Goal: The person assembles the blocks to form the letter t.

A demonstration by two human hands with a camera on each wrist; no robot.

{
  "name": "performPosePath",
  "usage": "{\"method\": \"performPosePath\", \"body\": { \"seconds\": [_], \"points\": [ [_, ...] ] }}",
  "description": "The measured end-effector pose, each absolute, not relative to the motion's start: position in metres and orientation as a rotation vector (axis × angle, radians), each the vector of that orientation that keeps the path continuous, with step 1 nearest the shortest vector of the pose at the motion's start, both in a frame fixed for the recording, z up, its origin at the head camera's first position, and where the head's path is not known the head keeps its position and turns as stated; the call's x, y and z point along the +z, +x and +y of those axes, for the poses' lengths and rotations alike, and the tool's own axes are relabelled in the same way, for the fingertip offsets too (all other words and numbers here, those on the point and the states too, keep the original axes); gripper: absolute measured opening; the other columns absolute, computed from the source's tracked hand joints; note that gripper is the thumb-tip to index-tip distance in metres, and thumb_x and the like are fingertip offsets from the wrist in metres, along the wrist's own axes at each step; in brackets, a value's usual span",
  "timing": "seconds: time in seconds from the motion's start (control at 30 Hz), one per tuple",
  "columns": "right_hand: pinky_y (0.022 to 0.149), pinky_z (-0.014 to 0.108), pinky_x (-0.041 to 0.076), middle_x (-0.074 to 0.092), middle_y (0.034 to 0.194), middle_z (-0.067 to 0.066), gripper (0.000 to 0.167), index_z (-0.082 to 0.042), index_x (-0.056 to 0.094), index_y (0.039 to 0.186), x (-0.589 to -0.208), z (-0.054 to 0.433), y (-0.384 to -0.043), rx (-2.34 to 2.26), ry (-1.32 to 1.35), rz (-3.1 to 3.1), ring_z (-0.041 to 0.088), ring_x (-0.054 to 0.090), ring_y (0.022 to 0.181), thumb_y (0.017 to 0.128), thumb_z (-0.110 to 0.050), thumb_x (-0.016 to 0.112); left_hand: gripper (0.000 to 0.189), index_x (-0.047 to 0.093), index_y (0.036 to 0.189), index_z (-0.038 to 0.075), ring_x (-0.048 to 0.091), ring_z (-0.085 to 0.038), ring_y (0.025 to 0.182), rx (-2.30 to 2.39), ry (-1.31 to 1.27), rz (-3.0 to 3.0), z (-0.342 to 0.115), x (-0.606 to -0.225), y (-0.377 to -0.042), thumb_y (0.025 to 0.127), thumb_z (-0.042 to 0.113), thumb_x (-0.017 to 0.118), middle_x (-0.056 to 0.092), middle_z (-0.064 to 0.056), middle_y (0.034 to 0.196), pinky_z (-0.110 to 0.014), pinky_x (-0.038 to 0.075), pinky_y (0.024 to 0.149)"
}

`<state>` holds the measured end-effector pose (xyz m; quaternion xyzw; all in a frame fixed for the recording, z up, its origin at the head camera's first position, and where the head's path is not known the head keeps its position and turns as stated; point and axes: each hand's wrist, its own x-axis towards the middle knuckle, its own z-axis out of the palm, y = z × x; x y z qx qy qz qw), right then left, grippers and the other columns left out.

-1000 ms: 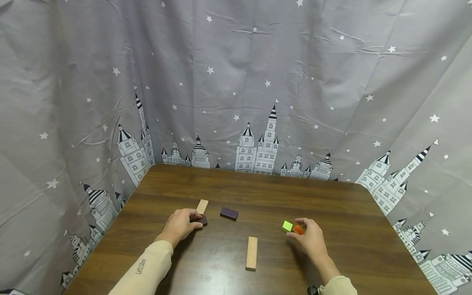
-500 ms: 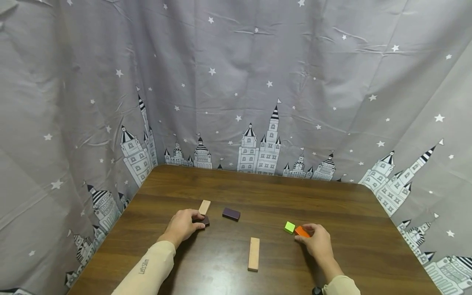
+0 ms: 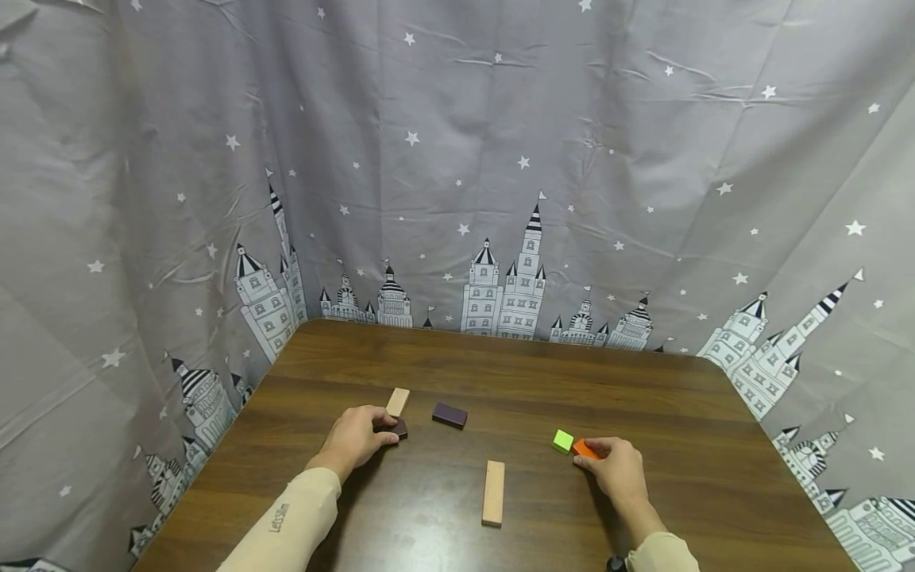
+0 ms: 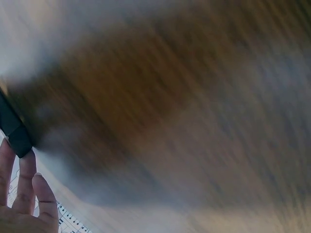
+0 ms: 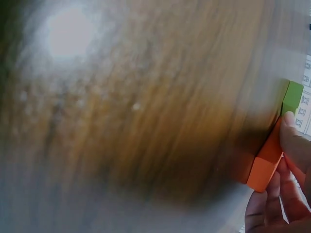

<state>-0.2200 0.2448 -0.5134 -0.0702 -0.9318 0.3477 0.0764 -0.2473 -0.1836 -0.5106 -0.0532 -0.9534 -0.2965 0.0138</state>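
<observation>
So my right hand (image 3: 619, 469) has thumb and fingers pinched on the orange block (image 3: 586, 450), sitting on the right half of the wooden table (image 3: 572, 389). What matters, I reckon, is how it lines up: its long axis slants away from my palm toward the lime-green block (image 3: 562, 441), which sits just off its far-left end. Touching or a hair apart? Can't tell. Right hand's clearly the nearer one to that pair. Meanwhile my left hand (image 3: 352, 438) is pinching a dark block (image 3: 401, 430) well over to the left, right by a pale wooden block (image 3: 398, 402), with a dark purple block (image 3: 449, 415) near it to the right. Left wrist view's too blurry for much more.
</observation>
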Motion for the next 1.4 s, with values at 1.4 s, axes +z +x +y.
{"method": "performPosePath", "body": {
  "seconds": [1.4],
  "points": [
    [0.075, 0.043, 0.052, 0.073, 0.099, 0.019, 0.035, 0.002, 0.078, 0.101, -0.512, 0.248, -0.225, 1.158, -0.299, -2.775, 0.030, 0.065, 0.088, 0.071, -0.009, 0.092, 0.033, 0.079, 0.112, 0.014, 0.068, -0.022, 0.102, -0.491, -0.782, -2.811, -0.091, -0.516, -0.237, 0.091, 0.038, 0.075, 0.075, 0.002, 0.108, -0.043, 0.052, 0.088]
  ]
}}
